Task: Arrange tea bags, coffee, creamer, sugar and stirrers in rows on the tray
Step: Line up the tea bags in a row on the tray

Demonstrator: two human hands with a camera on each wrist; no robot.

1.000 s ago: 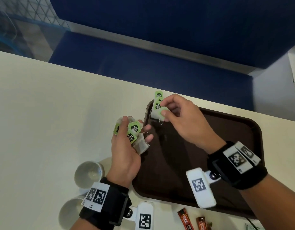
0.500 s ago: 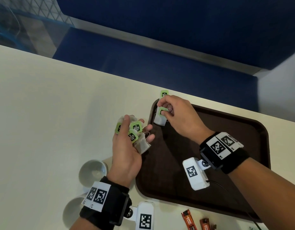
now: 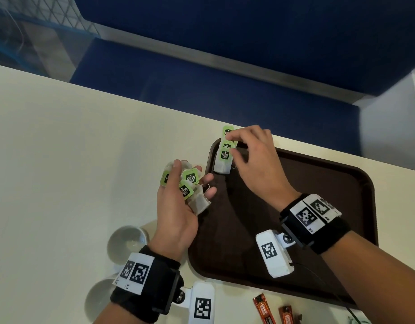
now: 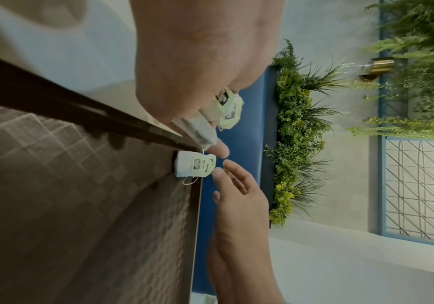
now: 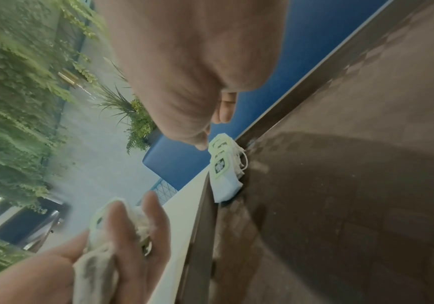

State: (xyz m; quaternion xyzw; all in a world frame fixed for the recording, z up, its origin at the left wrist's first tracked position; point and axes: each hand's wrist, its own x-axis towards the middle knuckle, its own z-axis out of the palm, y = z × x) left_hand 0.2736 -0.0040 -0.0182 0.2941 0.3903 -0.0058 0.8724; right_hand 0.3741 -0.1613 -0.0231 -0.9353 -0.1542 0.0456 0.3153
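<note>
A dark brown tray lies on the cream table. A short overlapping stack of tea bags with green tags rests in its far left corner, also in the wrist views. My right hand hovers over that stack with relaxed fingers. Its thumb and index fingertips are at the tags and slightly apart, gripping nothing. My left hand stays just left of the tray. It holds a bunch of several tea bags between thumb and fingers, seen too from the wrists.
Two white cups stand near my left wrist. Orange-red sachets lie on the table in front of the tray. A blue bench runs beyond the table's far edge. The tray floor beyond the stack is bare.
My right hand laid the tea bag it pinched onto the corner stack and loosened its fingers. The left hand kept its bunch in place.
</note>
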